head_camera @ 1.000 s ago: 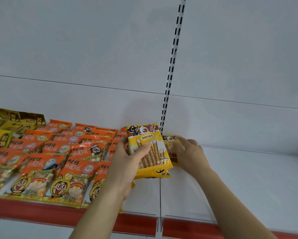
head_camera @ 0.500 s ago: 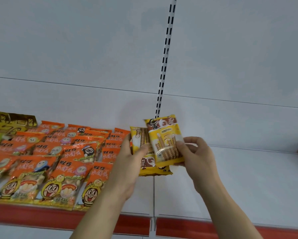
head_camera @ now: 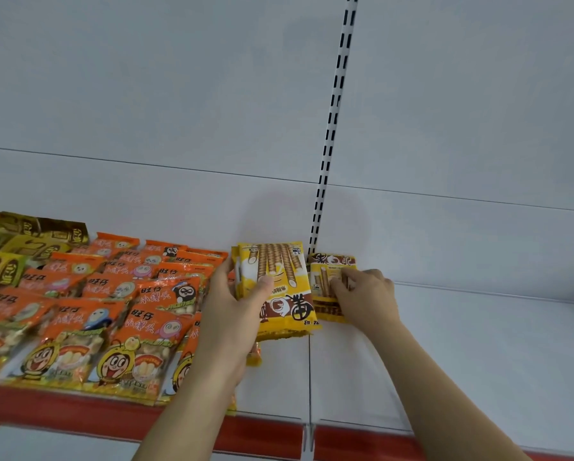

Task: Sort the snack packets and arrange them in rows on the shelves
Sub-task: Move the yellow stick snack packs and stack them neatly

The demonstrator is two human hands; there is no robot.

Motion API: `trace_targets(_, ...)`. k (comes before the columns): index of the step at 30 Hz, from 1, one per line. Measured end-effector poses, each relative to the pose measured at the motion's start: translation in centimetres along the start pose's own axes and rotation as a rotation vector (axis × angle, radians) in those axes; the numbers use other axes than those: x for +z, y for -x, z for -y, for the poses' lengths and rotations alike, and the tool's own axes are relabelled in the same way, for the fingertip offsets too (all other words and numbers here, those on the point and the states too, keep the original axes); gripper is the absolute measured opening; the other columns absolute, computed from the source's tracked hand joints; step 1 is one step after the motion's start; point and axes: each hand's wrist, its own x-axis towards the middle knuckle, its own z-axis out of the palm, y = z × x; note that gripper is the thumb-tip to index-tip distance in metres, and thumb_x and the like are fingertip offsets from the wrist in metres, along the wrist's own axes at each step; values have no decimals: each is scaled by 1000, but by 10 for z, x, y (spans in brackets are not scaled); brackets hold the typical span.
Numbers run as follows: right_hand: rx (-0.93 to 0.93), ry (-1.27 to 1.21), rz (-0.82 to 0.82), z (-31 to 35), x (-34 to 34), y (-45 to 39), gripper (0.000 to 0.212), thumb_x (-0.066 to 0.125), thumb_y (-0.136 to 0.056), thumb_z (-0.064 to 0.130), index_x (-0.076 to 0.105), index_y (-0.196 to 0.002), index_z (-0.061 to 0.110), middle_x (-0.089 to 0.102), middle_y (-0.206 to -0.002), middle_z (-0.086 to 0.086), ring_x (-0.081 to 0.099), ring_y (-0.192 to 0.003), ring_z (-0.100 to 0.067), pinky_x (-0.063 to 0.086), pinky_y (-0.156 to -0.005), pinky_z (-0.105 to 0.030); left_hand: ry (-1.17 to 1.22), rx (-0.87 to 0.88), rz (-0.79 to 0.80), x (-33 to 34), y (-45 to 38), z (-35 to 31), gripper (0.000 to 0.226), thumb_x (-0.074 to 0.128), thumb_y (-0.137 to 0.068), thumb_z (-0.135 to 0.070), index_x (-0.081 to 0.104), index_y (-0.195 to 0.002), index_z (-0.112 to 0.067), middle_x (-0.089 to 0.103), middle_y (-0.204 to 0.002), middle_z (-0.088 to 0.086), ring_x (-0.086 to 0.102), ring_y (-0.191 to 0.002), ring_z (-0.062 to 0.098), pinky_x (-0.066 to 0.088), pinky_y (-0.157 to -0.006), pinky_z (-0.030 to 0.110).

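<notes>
Your left hand [head_camera: 234,314] grips a small stack of yellow wafer packets [head_camera: 275,287] with your thumb on top, just beside it your right hand [head_camera: 365,296] pinches one yellow packet [head_camera: 327,281] lying on the white shelf [head_camera: 462,354], and orange packets [head_camera: 112,314] sit left of both

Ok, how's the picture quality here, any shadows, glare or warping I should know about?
Head view: soft, even light; a faint round shadow on the white back panel behind the yellow wafer-roll packets held by the left hand. Slight sheen on the orange snack packets, no harsh glare. Wide-angle bending leans the slotted upright. The packet under the right hand looks soft.
</notes>
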Motion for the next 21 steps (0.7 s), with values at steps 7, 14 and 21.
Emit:
trace_targets(7, -94, -211, -184, 12, -13, 18, 45, 50, -100, 44, 54, -141, 26, 50, -142, -1, 42, -132, -23, 39, -103, -37, -41, 1, 36, 5, 3, 0, 76, 85, -85, -29, 45, -148, -38, 72, -124, -7, 76, -101, 17, 64, -85, 47)
trace_targets(14, -316, -357, 110, 25, -53, 45, 48, 69, -91, 38, 55, -137, 39, 62, -117, 21, 60, -98, 5, 46, -72, -7, -78, 17, 146, 24, 11, 2, 50, 78, -90, -24, 54, -129, -43, 78, -105, -8, 78, -89, 15, 65, -75, 41)
trace_targets(21, 108, -966, -167, -4, -67, 39, 44, 74, -90, 15, 61, -131, 22, 71, -98, -6, 73, -78, -19, 58, -66, -29, -19, 5, 141, 28, 7, 9, 62, 78, -91, -31, 47, -146, -35, 73, -122, -10, 74, -103, 10, 60, -92, 43)
